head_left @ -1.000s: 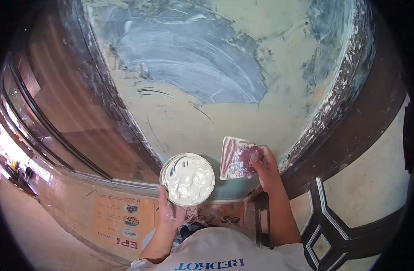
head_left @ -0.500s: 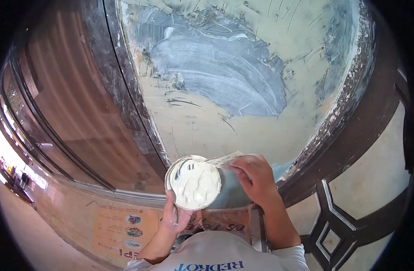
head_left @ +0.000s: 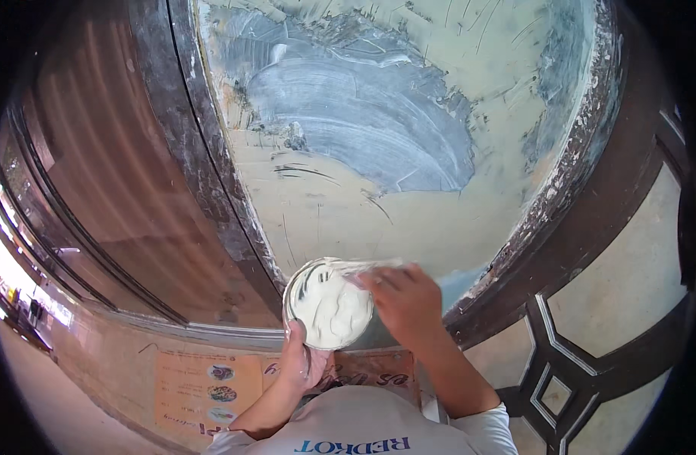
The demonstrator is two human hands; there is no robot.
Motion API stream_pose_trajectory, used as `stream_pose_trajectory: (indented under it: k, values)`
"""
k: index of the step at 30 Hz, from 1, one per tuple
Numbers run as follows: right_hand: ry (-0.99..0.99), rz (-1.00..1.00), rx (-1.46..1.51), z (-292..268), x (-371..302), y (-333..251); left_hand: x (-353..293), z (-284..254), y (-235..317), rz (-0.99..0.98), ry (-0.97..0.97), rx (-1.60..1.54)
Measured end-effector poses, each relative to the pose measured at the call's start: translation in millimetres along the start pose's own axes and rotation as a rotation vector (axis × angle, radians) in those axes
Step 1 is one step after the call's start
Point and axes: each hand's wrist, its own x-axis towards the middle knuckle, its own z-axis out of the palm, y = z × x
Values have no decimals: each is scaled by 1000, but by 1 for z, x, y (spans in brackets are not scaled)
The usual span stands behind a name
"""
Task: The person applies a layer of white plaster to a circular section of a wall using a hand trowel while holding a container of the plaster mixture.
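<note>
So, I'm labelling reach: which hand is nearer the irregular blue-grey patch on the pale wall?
Right. The right hand is below the patch, toward its right side; the left hand is lower and farther left, holding the round tub of white paste.

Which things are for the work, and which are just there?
In use:
tub of white paste, in the left hand
flat spreader, in the right hand
smeared surface, probably

Just around:
orange printed sheet
brown panel, left
dark panelling, right
</note>
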Motion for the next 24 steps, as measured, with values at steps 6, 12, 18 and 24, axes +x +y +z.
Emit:
stream_pose_trajectory:
  k: [6, 12, 18, 24]
  values:
    - [-103, 9, -53, -17, -3, 8, 0, 2, -15, 20, 45, 19]
    - [-198, -48, 92, -19, -12, 22, -2, 15, -32, 41, 59, -21]
    - [-320, -28, 91, -31, -13, 38, -2, 30, -52, 31, 130, -27]
    - [-434, 105, 59, -44, -5, 61, 2, 33, -74, 37, 20, -149]
